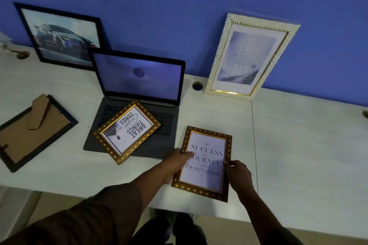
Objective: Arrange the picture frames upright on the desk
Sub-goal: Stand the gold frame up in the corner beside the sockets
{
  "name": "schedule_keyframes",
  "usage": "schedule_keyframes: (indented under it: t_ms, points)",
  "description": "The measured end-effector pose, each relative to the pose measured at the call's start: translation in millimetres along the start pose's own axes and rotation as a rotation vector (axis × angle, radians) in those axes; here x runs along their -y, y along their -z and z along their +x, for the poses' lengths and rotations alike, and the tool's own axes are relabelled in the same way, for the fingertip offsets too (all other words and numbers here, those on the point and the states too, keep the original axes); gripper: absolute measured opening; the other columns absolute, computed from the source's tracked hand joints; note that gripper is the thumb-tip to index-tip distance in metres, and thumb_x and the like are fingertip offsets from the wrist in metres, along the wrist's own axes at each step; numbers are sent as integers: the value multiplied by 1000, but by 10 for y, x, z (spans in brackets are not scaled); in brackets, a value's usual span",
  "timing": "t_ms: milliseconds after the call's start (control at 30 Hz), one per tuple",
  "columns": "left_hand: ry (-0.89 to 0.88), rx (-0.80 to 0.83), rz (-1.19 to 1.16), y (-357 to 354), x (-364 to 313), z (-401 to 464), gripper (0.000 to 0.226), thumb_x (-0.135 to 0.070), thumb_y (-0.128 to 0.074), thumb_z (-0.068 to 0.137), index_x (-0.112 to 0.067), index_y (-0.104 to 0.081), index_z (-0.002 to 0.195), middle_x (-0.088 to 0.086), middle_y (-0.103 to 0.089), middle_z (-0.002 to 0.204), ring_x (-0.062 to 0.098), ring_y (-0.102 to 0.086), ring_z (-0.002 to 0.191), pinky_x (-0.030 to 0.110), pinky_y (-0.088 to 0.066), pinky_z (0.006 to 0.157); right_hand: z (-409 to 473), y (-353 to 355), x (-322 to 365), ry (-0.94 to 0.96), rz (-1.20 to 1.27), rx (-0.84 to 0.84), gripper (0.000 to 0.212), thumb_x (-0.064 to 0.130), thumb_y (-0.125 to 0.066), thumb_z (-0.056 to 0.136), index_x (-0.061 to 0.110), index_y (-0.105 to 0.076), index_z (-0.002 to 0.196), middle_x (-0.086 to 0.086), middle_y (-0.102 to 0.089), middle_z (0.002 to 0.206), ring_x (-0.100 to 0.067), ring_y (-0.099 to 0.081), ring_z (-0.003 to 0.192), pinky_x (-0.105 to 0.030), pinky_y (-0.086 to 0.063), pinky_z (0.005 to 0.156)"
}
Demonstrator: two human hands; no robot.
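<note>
Left hand fingers: the left hand (pixel 179 162) lies over the left edge of the "Success" frame (pixel 204 163), fingers together and flat, tips on the glass; whether a thumb hooks under the edge cannot be told
Right hand fingers: the right hand (pixel 238 172) sits at the frame's right edge, fingers curled onto the border, seemingly pinching it; the view is blurred
Task frame: it lies flat, face up, on the white desk (pixel 298 135), just right of the laptop (pixel 137 105) and near the desk's front edge
Key relation: the frame sits between the two hands, its long axis running away from the person toward the blue wall; both hands touch it, neither clearly nearer
Likely next step: tipping its far end up to stand it
Frames counted: five in all
Upright: two lean on the wall, a car picture (pixel 61 35) behind and left of the laptop, a white-and-gold frame (pixel 249 57) behind and right
Flat: three, the held one, a gold frame (pixel 127 131) on the laptop keyboard, and a dark frame (pixel 33 131) face down, left of the laptop
Laptops: one, open
</note>
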State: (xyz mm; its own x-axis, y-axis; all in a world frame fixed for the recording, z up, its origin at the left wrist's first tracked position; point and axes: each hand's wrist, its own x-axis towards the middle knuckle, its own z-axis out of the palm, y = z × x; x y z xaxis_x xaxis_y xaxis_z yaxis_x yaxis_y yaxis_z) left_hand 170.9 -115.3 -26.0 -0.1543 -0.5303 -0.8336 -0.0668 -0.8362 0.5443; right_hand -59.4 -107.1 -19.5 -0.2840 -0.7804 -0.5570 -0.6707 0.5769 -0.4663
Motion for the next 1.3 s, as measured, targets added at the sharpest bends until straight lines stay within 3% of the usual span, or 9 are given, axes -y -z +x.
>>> schedule_keyframes:
  t_ms: [167,333,533,600,767,933,1033,1233,1300]
  points:
    - [-136,6,-99,38,-106,-439,27,-31,-55,101,-23,-62,126,-6,-73,102,9,-71,90,17,-56,62,-188,287,425,152,-58,-97,37,37,-58,98,10,-66,123,-7,-75,105,-22,-64,83,-27,-42,59]
    - [-333,-171,-209,182,-168,-871,26,-30,-57,99,-29,-64,124,-9,-73,111,5,-69,95,18,-50,67,-408,431,883,376,-79,-203,35,41,-59,97,14,-68,117,-8,-73,109,-25,-67,90,-32,-48,68]
    - [-534,-433,-257,634,-62,-1367,26,-38,-61,93,-32,-66,118,-10,-65,127,13,-61,115,29,-49,91,-737,215,1475,585,-58,-147,44,48,-57,95,16,-65,124,-9,-71,118,-27,-70,101,-38,-57,75]
    - [-556,-510,-271,858,25,-1593,34,-44,-62,90,-36,-66,122,-10,-63,131,13,-61,117,33,-51,93,-892,81,1739,654,-72,-97,46,50,-56,95,18,-64,127,-8,-69,121,-27,-69,104,-38,-57,79]
    - [-655,-640,-290,1495,176,-2263,32,-35,-58,96,-34,-65,128,-9,-71,122,16,-67,111,26,-54,76,-1284,-351,2396,841,-73,17,39,59,-51,91,28,-67,108,0,-71,108,-18,-68,93,-35,-57,73]
    - [-730,-779,-302,2381,329,-2797,33,-37,-59,95,-39,-65,128,-14,-71,122,12,-67,114,41,-56,97,-1748,-941,3284,1000,-60,164,15,42,-57,98,29,-62,103,0,-70,99,-15,-68,82,-22,-49,58]
    - [-710,-838,-304,2840,412,-3002,32,-37,-58,96,-40,-63,128,-11,-68,125,13,-65,116,40,-56,97,-1882,-1362,3707,1043,-56,171,34,54,-57,93,29,-66,115,-2,-70,109,-21,-70,92,-38,-60,75]
    - [-731,-888,-308,3962,701,-3206,30,-36,-60,97,-43,-62,125,-20,-66,118,5,-65,110,17,-56,81,-2251,-2312,4564,1104,-57,208,40,56,-59,89,29,-70,116,2,-73,110,-16,-68,95,-39,-56,83]
    - [-698,-898,-275,4252,782,-3246,35,-49,-61,92,-52,-59,127,-15,-62,127,11,-60,122,28,-55,95,-2335,-2565,4771,1092,-41,237,39,56,-59,89,29,-70,115,4,-73,110,-14,-68,95,-41,-57,84]
